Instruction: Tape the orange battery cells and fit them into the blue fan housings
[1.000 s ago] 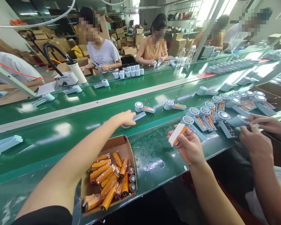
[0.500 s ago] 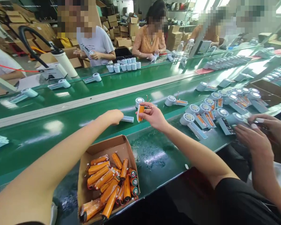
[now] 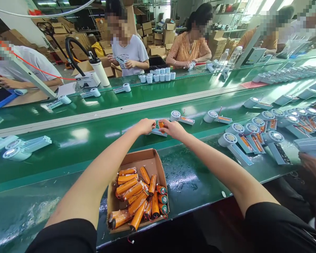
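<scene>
My right hand (image 3: 175,129) is closed in a pinch on an orange battery (image 3: 161,125), right at the pale-blue housing (image 3: 159,133) on the green belt (image 3: 107,144); my left hand (image 3: 146,125) is curled at the housing's other end — its fingertips are hidden, so I cannot tell whether it grips. Nearer me on the table (image 3: 192,175) sits a cardboard box (image 3: 144,156) of more batteries (image 3: 137,203); a second housing (image 3: 187,120) lies just past my right hand — orange showing in its handle.
</scene>
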Demonstrator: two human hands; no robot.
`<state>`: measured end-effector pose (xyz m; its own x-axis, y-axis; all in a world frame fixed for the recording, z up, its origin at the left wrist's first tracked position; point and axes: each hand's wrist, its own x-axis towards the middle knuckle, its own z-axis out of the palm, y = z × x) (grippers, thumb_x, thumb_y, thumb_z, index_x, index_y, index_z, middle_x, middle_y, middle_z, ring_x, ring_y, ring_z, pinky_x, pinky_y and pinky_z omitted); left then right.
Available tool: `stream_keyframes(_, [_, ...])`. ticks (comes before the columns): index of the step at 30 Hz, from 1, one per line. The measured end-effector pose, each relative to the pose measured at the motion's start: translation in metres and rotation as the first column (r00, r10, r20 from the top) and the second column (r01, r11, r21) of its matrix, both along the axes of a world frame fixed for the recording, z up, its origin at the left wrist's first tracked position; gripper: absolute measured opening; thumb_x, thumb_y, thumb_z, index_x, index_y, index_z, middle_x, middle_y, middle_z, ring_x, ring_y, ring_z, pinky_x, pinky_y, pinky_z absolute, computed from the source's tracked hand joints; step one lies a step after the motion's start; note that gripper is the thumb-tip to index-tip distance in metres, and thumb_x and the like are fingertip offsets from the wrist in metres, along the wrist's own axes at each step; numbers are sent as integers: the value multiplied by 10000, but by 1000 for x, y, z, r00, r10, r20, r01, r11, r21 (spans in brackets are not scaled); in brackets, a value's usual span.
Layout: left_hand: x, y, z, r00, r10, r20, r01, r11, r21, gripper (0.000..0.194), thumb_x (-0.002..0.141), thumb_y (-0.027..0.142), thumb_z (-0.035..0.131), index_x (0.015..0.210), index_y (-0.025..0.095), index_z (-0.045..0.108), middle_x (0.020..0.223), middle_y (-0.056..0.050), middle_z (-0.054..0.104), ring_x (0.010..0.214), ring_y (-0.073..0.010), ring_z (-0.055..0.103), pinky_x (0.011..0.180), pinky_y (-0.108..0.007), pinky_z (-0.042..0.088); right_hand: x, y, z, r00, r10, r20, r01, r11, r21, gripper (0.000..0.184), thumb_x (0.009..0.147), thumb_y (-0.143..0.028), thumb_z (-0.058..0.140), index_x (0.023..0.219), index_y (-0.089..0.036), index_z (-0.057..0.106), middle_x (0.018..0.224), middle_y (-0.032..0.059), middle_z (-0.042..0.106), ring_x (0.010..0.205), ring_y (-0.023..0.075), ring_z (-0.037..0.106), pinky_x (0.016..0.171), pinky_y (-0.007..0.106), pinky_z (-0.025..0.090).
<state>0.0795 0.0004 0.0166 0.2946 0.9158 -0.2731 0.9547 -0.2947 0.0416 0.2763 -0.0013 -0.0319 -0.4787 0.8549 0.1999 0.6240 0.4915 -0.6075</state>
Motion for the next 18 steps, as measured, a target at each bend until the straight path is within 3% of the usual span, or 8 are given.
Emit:
stream_keyframes(3, [4, 2, -6, 1000, 26, 15, -27, 1000, 14, 252, 979, 252, 529, 1163, 236, 700, 1136, -85, 773, 1011, -236, 714, 810, -277, 476, 4, 4, -5, 987, -46, -157, 31, 995, -99, 335, 904, -299, 737, 1226, -227, 677, 718, -20, 754, 668, 189, 671, 686, 281, 477])
stream_keyframes(6, [7, 4, -9, 1000, 15, 24, -15, 1000, 6, 239, 933, 218, 584, 1141, 241, 699, 1140, -79, 770, 1014, -241, 713, 805, -280, 476, 9, 5, -13, 918, -197, -343, 121, 966, -230, 370, 896, -332, 725, 1232, -204, 640, 635, -47, 688, 648, 192, 677, 663, 284, 503])
stream_keyframes(9, [11, 6, -11, 999, 8, 31, -8, 1000, 2, 239, 906, 210, 613, 1126, 244, 701, 1152, -79, 766, 1028, -247, 712, 815, -285, 480, 13, 4, -20, 884, -253, -392, 160, 954, -255, 386, 906, -329, 709, 1259, -205, 619, 690, -26, 720, 699, 210, 720, 699, 306, 538])
stream_keyframes(11, [14, 8, -13, 999, 13, 40, -13, 1000, 2, 230, 907, 215, 617, 1119, 241, 703, 1139, -81, 768, 1033, -249, 712, 831, -287, 483, 17, 2, -21, 932, -193, -307, 148, 975, -166, 364, 910, -299, 718, 1257, -222, 640, 772, 7, 767, 769, 227, 745, 748, 320, 544])
stream_keyframes(14, [19, 10, -15, 998, 34, 53, -35, 999, 10, 210, 924, 222, 611, 1109, 222, 710, 1112, -98, 769, 1033, -261, 715, 856, -300, 490, 22, -2, -15, 998, -48, -31, 48, 999, 10, 330, 939, -271, 717, 1268, -258, 685, 923, 54, 814, 869, 264, 762, 811, 339, 531])
stream_keyframes(18, [27, 10, -18, 992, 91, 88, -95, 995, 43, 239, 967, 249, 565, 1161, 208, 698, 1163, -121, 759, 1075, -272, 710, 876, -314, 501, 22, -8, -2, 926, 8, 378, -51, 993, 104, 373, 1016, -383, 639, 1382, -320, 676, 1120, 93, 808, 938, 308, 751, 769, 344, 499])
